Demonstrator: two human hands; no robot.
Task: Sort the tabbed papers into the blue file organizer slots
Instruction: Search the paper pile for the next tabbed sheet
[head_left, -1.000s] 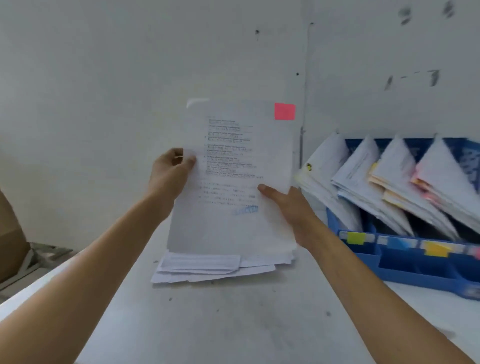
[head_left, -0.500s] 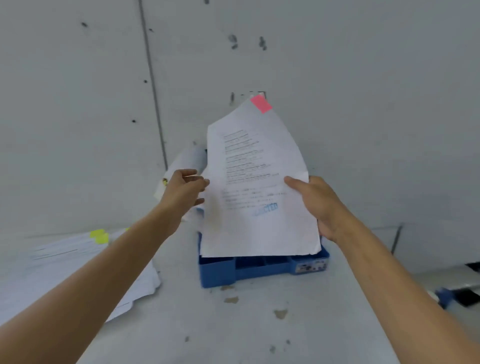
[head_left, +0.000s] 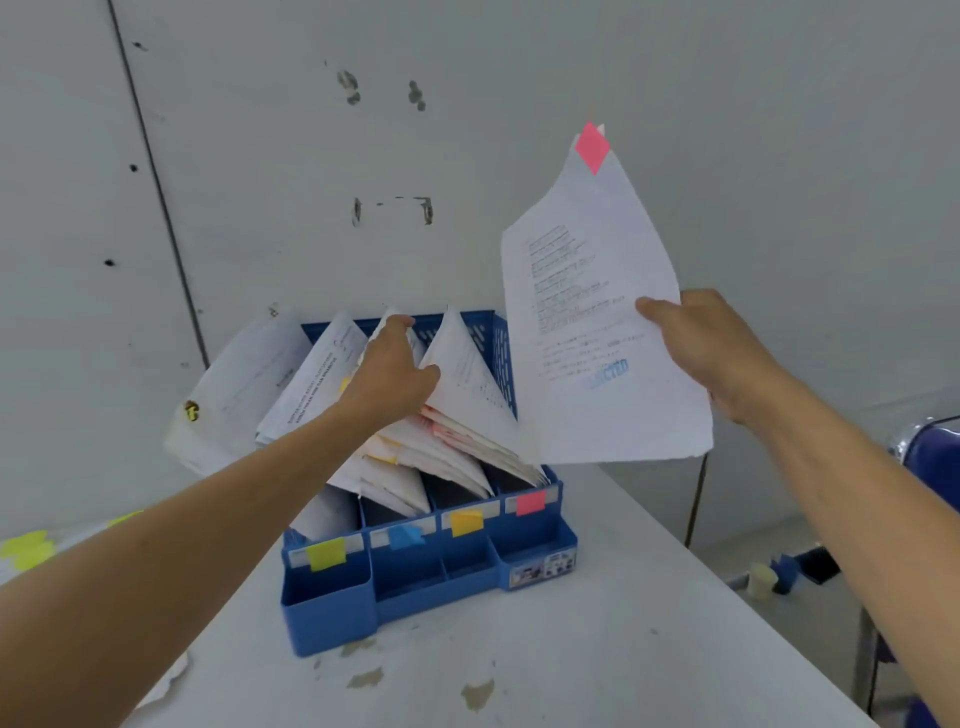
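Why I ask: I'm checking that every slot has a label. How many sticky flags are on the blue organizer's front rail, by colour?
Yellow-green flag: 1
Blue flag: 1
Orange flag: 1
Pink flag: 1
Total: 4

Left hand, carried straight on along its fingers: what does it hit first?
The left hand touches the filed papers in the blue file organizer. Pushed farther between them, it would probably meet the perforated back wall, though depth is hard to judge.
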